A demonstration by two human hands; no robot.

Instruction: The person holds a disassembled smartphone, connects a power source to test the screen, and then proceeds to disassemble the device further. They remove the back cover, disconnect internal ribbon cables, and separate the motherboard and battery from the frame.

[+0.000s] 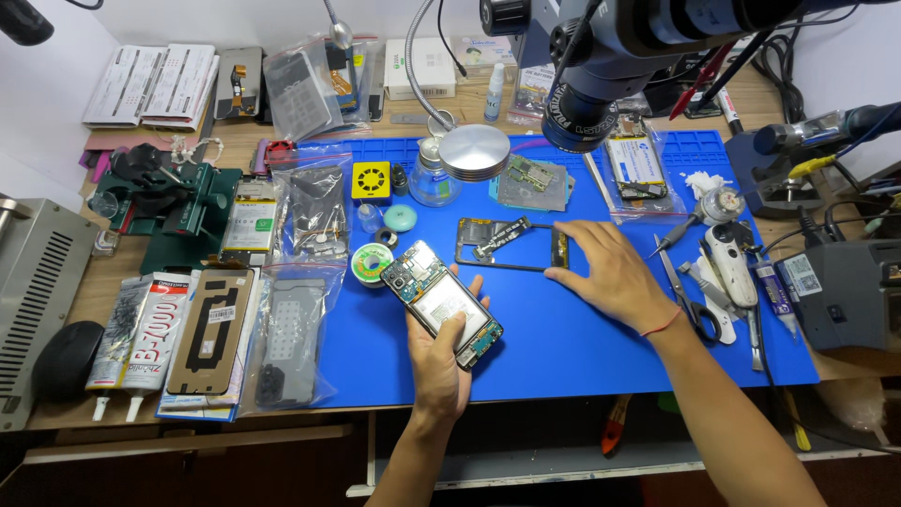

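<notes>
My left hand (441,361) holds an opened phone (441,300) with its back off, so the white battery and the circuit boards show. It is lifted over the blue work mat (563,357). My right hand (610,268) rests flat on the mat, fingertips on the right edge of a dark phone frame (511,246) that lies beneath the microscope head (587,103). A thin red band circles my right wrist.
Plastic bags of parts (291,329), glue tubes (141,338) and a green jig (178,211) crowd the left. Scissors (690,305), tweezers and hand tools lie at the right of the mat, with a grey station box (849,291) beyond. A round lamp head (474,150) hangs over the mat's back.
</notes>
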